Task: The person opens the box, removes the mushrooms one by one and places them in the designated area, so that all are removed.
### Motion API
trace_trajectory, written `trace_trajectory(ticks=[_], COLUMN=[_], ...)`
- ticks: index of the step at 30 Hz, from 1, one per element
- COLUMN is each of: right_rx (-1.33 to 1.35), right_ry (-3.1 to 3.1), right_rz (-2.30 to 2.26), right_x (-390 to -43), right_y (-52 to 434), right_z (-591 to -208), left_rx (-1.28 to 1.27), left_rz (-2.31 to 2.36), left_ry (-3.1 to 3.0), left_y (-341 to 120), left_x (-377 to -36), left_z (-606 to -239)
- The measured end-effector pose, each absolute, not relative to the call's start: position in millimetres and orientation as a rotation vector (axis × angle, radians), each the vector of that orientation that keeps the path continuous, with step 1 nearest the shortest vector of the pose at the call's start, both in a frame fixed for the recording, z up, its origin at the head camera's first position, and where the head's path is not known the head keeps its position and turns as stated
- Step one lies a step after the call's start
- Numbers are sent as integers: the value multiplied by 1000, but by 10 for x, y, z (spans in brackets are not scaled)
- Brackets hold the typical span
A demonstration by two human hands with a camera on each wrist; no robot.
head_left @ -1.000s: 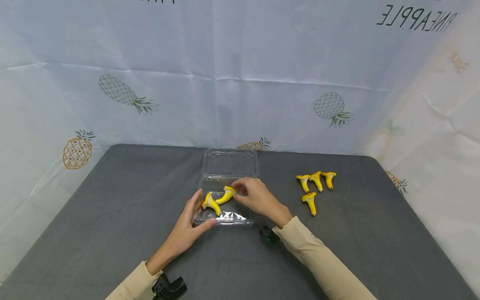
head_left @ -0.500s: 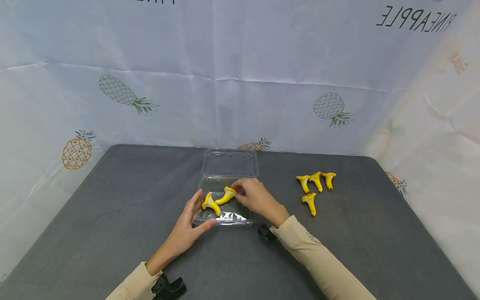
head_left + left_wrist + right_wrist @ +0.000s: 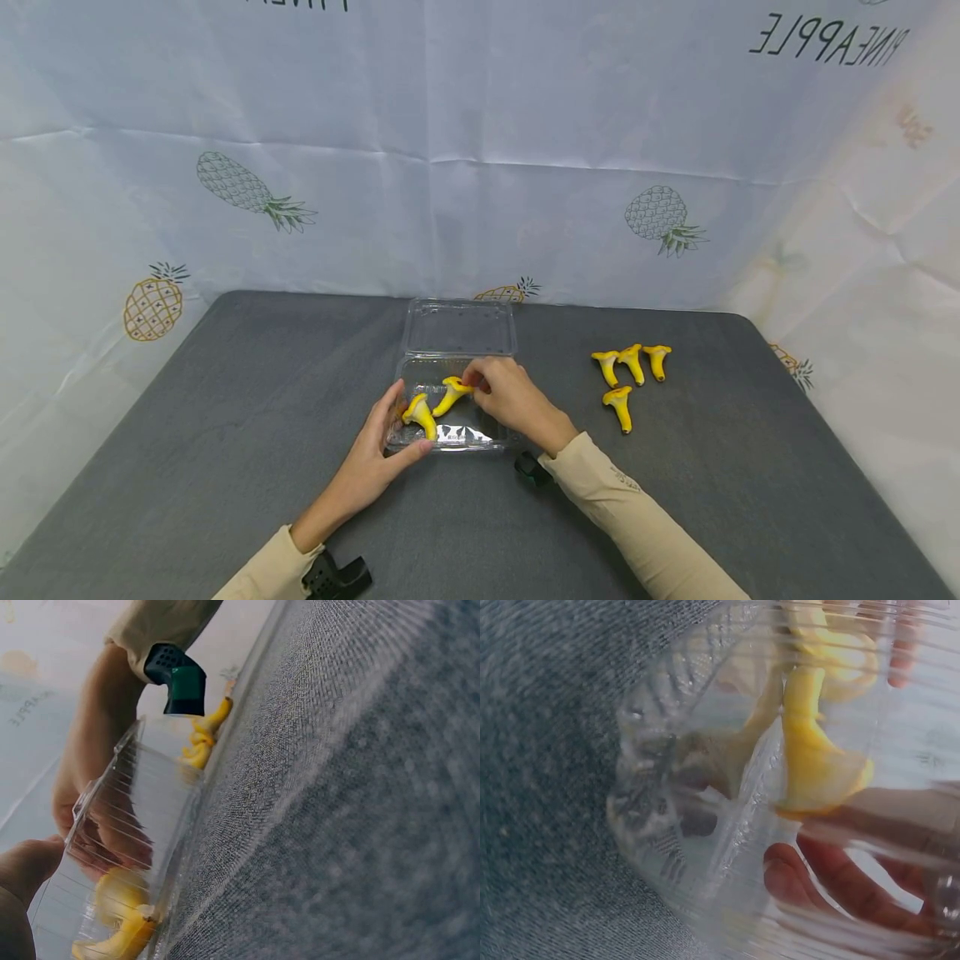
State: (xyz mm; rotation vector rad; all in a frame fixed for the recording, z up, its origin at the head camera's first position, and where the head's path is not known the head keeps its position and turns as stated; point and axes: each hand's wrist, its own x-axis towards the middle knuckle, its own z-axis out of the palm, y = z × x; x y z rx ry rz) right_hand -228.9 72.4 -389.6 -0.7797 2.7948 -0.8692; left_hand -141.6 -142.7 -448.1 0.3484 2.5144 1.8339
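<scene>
Head view gives you the word "PINEAPPLE" (image 3: 828, 42), printed in black on the pale cloth (image 3: 525, 100) behind the table (image 3: 225, 467); it appears mirrored, running from right to left. One more piece of lettering (image 3: 307, 3) is cut by the top edge. Inside the clear plastic container (image 3: 468, 449), near its front, lies a small pale strip (image 3: 459, 435), on which any print is too small to read.

Your left hand (image 3: 372, 454) has its thumb well apart from the fingers, wide around the front left corner of the container: the fingers are along the left wall, and the thumb is at the front rim. Your right hand (image 3: 512, 398) is over the right part of the container, its fingers bent and with only a narrow gap between them. Their tips are at the cap of the first yellow mushroom (image 3: 448, 402); whether they pinch it, you cannot tell.

This mushroom lies in the container, and the second yellow mushroom (image 3: 422, 414) lies to its left, with its stem close to your left thumb. Four more yellow mushrooms (image 3: 618, 408) lie on the table, well apart, at the right. The open lid (image 3: 459, 327) lies behind the container.
</scene>
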Motion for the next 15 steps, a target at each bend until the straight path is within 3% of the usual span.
trace_trajectory(ticks=[15], right_rx=[-856], right_ry=[2725], right_rz=[-750], right_x=[-2284], right_y=[703], right_z=[-3877], left_rx=[331], left_rz=[1831], left_ry=[2510], left_y=[-1422], left_x=[-1413], left_z=[-4474])
